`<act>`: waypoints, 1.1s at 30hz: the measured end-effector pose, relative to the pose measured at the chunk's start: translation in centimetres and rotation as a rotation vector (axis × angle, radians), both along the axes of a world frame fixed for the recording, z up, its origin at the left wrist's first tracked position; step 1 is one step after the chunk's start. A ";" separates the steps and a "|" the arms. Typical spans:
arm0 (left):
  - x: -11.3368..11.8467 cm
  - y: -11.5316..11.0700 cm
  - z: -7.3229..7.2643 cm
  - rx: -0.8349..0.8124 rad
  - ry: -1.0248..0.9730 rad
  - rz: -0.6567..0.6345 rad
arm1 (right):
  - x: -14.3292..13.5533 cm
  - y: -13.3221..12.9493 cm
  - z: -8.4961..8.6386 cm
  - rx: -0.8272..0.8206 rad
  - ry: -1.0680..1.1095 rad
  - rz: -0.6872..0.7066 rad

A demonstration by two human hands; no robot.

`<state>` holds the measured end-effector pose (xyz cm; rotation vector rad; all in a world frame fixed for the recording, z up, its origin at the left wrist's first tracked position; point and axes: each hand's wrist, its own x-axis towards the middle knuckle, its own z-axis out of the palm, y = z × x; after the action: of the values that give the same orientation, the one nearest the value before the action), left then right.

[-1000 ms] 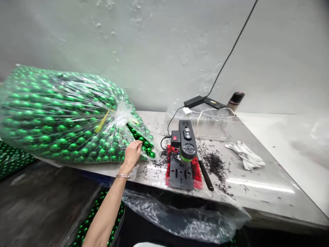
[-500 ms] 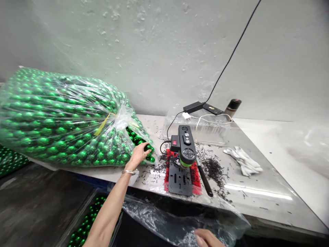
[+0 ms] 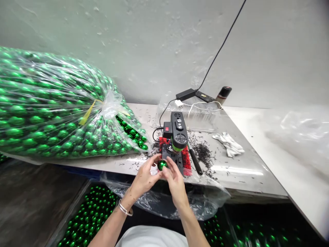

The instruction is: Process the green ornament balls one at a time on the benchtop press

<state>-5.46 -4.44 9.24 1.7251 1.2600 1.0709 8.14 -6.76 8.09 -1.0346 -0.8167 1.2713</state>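
Note:
A shiny green bauble (image 3: 161,165) is held between my two hands, just in front of a small black machine (image 3: 179,132). My left hand (image 3: 146,173) grips it from the left with the fingertips, a silver bracelet on the wrist. On the other side, my right hand (image 3: 175,177) has its thumb and fingers on the same bauble. Behind the hands lies the machine's slotted black base plate (image 3: 177,159), partly covered by them. To the left, a large clear bag (image 3: 111,104) full of green baubles rests on the table with a torn opening facing the machine.
Black scraps (image 3: 203,153) litter the table (image 3: 244,168). A black-handled tool (image 3: 195,161) lies right of the machine, then a white glove (image 3: 229,144). Behind stand a clear plastic tray (image 3: 203,118), a power adapter (image 3: 185,94) and a can (image 3: 223,94). Plastic sheeting (image 3: 205,202) hangs at the front edge.
My left hand has moved right from the bag's opening to in front of the machine with a bauble. My right hand has risen from the bottom edge and now holds it too.

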 end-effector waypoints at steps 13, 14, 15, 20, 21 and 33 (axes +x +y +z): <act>-2.8 3.4 -0.8 0.287 0.356 0.082 | 5.6 -2.7 -0.8 -0.203 0.452 0.084; -3.7 4.7 -0.9 0.351 0.461 0.118 | 6.1 -3.1 -1.0 -0.210 0.473 0.073; -4.6 6.0 -1.0 0.391 0.581 0.143 | 6.6 -3.5 -1.1 -0.214 0.489 0.057; -8.4 10.4 -1.4 0.433 1.043 0.149 | 8.3 -5.0 -2.1 -0.216 0.485 -0.074; -8.9 10.6 -1.5 0.426 1.083 0.143 | 8.5 -5.1 -2.2 -0.217 0.470 -0.097; -11.0 8.2 -0.3 0.317 1.232 0.229 | 13.6 -11.0 -6.9 -0.211 -0.529 -0.583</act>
<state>-16.46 3.78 8.93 2.6714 2.1040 0.2021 21.74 -17.77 1.16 -1.6744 -0.6970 0.5931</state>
